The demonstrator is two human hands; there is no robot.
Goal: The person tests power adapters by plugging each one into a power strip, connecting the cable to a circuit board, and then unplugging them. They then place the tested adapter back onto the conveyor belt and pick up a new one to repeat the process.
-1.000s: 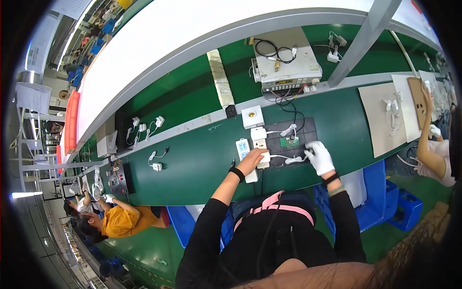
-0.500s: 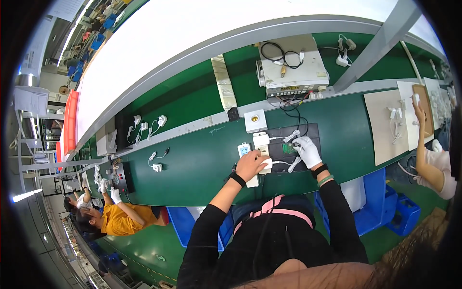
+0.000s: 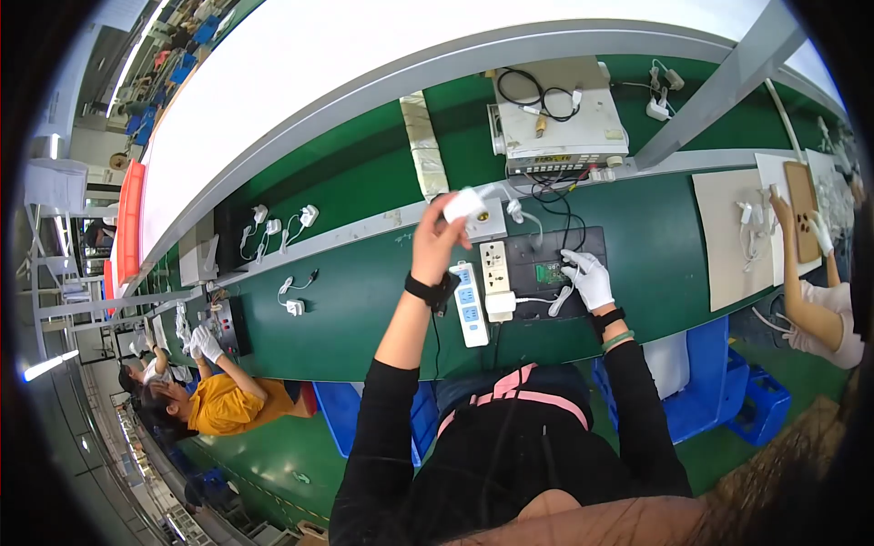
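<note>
The left hand [image 3: 435, 244], which lay low by the power strips half a second ago, is now lifted and grips one white charger [image 3: 464, 204] above the green bench [image 3: 364, 300]. The gloved right hand [image 3: 590, 278] rests on the black test mat [image 3: 555, 269], pinching a white cable [image 3: 557, 300]. Two power strips [image 3: 470, 304] lie side by side; three more chargers [image 3: 273, 229] wait at left.

We see a long green worktop [image 3: 364, 309] running across the view. On it lie a white power strip [image 3: 468, 305], a second white socket strip [image 3: 494, 267], a black mat [image 3: 555, 264], a beige mat [image 3: 728, 237] to the right, and white chargers with cables [image 3: 293, 300] at left.
</note>
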